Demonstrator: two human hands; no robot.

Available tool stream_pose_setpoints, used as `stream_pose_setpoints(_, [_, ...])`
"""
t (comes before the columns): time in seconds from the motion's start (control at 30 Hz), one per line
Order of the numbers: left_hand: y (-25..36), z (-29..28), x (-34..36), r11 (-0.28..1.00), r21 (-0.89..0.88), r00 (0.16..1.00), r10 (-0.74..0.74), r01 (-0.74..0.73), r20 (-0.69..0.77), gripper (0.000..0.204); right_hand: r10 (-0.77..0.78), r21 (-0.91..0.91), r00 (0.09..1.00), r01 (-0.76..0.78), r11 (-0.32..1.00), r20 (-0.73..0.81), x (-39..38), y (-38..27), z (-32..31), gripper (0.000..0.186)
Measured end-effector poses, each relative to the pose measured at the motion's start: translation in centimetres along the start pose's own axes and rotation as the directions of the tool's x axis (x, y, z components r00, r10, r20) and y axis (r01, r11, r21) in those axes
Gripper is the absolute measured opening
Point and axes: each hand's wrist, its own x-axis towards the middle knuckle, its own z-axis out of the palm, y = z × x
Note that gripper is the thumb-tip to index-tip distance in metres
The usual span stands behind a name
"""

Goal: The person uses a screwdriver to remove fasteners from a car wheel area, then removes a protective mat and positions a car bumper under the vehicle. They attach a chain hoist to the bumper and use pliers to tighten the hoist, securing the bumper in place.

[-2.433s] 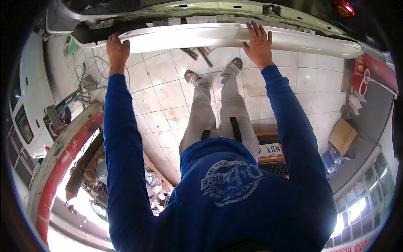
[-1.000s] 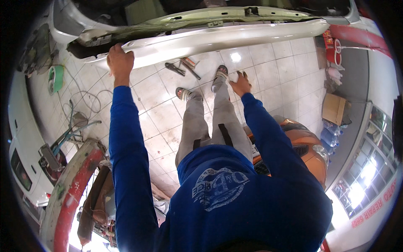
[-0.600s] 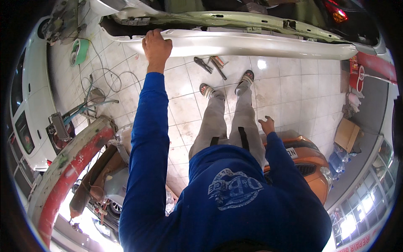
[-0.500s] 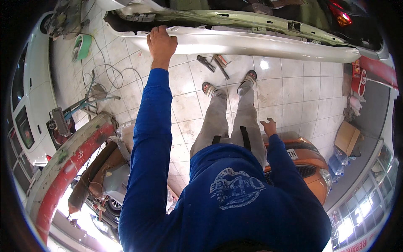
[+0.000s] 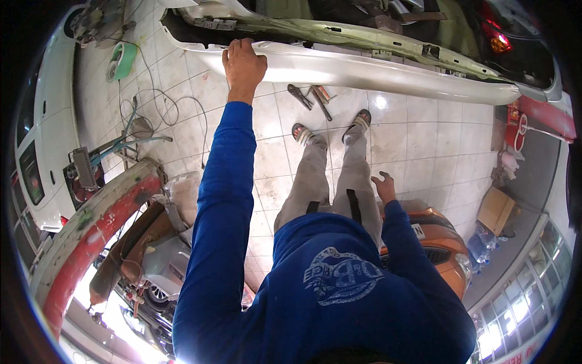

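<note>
My left hand (image 5: 245, 65) reaches far forward, its fingers curled over the top edge of a long white car body panel (image 5: 364, 76). This panel runs along the side of a car, next to a pale green metal ledge (image 5: 345, 37) with holes in it. By my thigh hangs my right hand (image 5: 384, 185), fingers loosely bent and apart, with nothing in it. On the tiles under the panel, just ahead of my sandalled feet, lie dark pliers (image 5: 299, 96) and a few other hand tools (image 5: 321, 103).
A red and white post (image 5: 100, 233) stands at left, near a white car (image 5: 51, 145). Green tape (image 5: 124, 59) and a looping cable (image 5: 176, 109) are on the floor. An orange car (image 5: 439, 242) is behind my right side, with a cardboard box (image 5: 496, 210) beyond.
The view has shifted slightly, so the panel and my left hand appear a little further right. My left hand keeps its place on the panel edge; my right hand still hangs.
</note>
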Motion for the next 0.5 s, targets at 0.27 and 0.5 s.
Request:
stream_pose_setpoints(0.27, [-0.5,0.3,0.0,1.000,0.006,1.000,0.020,-0.020,0.002,0.053,0.103,-0.036,0.995,-0.102,0.994,0.017,-1.6,-0.4,0.2,0.068])
stream_pose_setpoints(0.5, [-0.3,0.0,0.1,1.000,0.008,1.000,0.021,-0.021,0.000,0.054,0.020,-0.038,0.998,-0.021,0.999,-0.052,-1.8,0.7,0.9,0.066])
